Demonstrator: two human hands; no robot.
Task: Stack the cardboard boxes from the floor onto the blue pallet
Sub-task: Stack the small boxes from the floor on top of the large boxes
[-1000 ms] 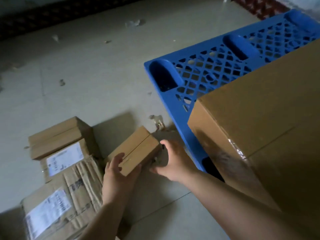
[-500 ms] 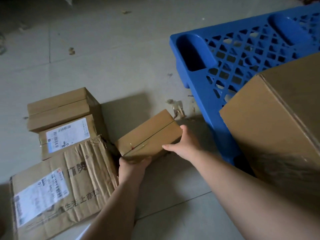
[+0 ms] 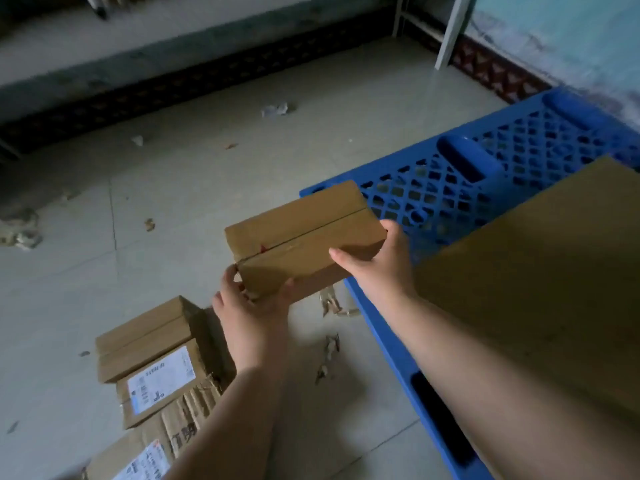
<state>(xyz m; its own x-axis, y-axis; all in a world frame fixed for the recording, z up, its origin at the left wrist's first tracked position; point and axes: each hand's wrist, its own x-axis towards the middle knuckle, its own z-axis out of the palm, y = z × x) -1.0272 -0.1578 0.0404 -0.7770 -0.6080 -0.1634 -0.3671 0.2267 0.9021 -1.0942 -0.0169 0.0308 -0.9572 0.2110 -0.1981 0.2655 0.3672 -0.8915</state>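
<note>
You held the small cardboard box (image 3: 304,237) clear of the floor, left hand (image 3: 251,311) gripping its near-left corner, right hand (image 3: 377,268) curled over its right end. Its long axis ran 8 to 2 o'clock; the blue pallet (image 3: 450,188) lay at 2 o'clock, nearer your right hand.

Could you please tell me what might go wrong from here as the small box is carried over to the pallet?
1. The left hand and right hand grip the small cardboard box only at its near corners, so it may tip away and slip.
2. The large cardboard box fills the near side of the blue pallet; the small box could bump it.
3. Paper scraps on the floor beside the pallet could cause a slip.
</note>
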